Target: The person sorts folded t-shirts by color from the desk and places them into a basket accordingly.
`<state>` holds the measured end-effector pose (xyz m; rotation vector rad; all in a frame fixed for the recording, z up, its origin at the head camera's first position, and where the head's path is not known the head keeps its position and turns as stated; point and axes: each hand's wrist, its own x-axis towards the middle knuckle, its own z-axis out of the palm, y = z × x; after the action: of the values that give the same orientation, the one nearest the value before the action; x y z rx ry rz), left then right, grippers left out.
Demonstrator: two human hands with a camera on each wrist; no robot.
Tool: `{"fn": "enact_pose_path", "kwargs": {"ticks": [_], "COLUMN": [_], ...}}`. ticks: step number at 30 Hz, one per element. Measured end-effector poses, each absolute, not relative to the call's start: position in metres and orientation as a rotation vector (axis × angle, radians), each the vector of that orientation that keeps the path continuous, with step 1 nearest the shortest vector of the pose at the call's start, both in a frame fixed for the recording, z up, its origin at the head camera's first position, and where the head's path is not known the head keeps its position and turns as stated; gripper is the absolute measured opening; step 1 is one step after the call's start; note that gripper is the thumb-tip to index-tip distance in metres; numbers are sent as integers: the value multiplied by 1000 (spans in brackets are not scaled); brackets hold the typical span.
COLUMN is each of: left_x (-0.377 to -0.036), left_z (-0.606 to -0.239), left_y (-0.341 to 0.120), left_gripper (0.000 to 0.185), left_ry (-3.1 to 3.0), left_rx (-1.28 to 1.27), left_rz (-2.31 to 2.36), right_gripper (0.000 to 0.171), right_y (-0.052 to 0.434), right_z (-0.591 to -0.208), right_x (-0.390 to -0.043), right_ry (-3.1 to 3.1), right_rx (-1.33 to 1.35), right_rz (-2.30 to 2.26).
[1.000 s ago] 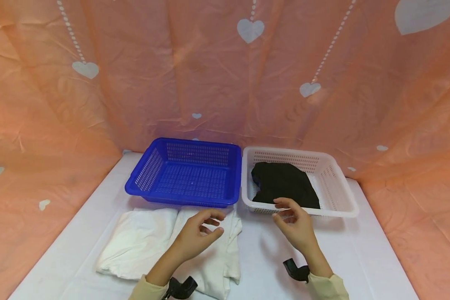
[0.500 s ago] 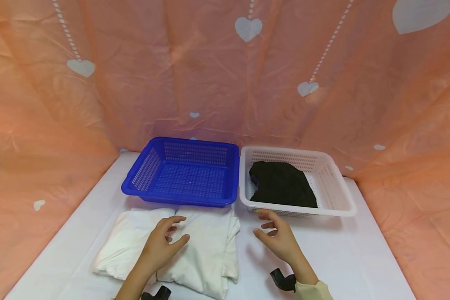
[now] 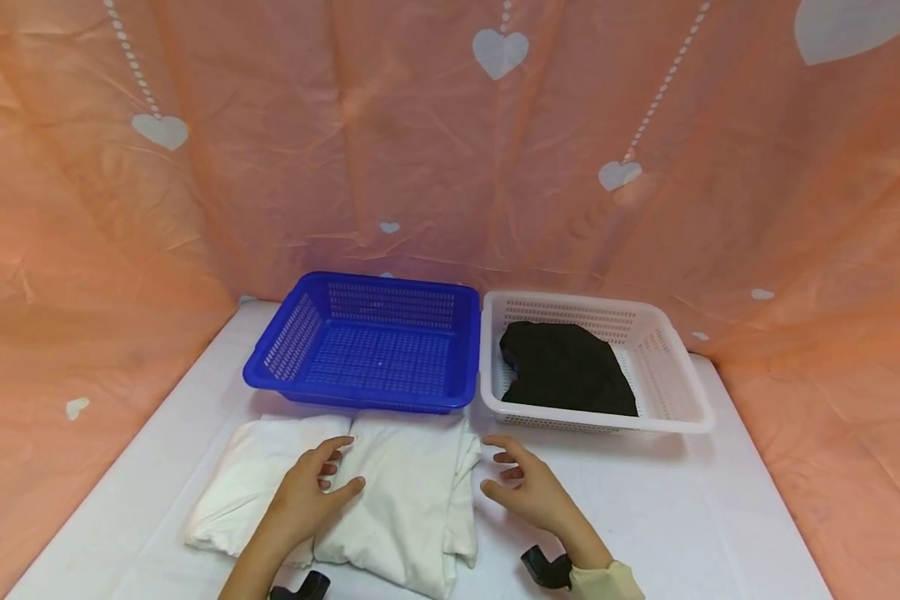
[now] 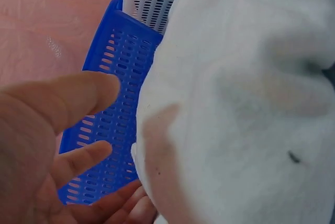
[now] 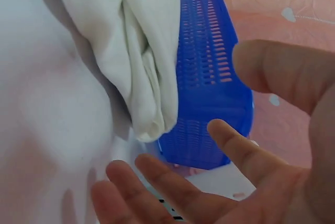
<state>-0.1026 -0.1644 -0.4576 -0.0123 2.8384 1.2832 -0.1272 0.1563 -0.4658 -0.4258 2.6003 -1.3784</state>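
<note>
Two folded white cloths lie side by side on the table in the head view. My left hand (image 3: pixel 303 496) is over the seam between the left cloth (image 3: pixel 240 479) and the right cloth (image 3: pixel 408 492), fingers spread and slightly bent. Just beyond the right cloth's creased right edge is my right hand (image 3: pixel 528 490), fingers and thumb apart. Nothing is held in either hand. In the left wrist view the white cloth (image 4: pixel 230 130) fills the right side, beside the fingers. The right wrist view shows the cloth's layered edge (image 5: pixel 149 88) hanging near the open palm.
Behind the cloths stands a blue perforated basket (image 3: pixel 360 400) with nothing in it. To its right, a white basket (image 3: pixel 675 367) holds a dark folded cloth (image 3: pixel 570 371). An orange curtain (image 3: pixel 435 150) with hearts hangs behind the white-covered table (image 3: pixel 682 517).
My left hand has moved left and toward me, from the right cloth to the seam. My right hand has come left and down, away from the white basket to the cloth's edge.
</note>
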Motion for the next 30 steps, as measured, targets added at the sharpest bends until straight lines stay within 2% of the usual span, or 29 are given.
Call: {"fn": "enact_pose_path", "kwargs": {"ticks": [9,18,24,30], "left_x": [-98,-99,-101,-103], "left_z": [-457,-460,-461,-463], "left_y": [-161,-152,-150,-146], "left_gripper": [70,72,72,72], "left_ry": [2792,2799,2770,2767], "left_rx": [62,35,-4,10], "left_rz": [1131,1107,1101,1110], "right_gripper": [60,62,68,66], "right_y": [150,137,129,119], "right_z": [-473,-474,-475,-477], "right_x": [-131,-137,-139,-142], "right_ry": [2497,2361,2306,2242], "right_rx": [-497,-585,-552,-540], "right_rz": [-1305,-1376,-1399,-1432]}}
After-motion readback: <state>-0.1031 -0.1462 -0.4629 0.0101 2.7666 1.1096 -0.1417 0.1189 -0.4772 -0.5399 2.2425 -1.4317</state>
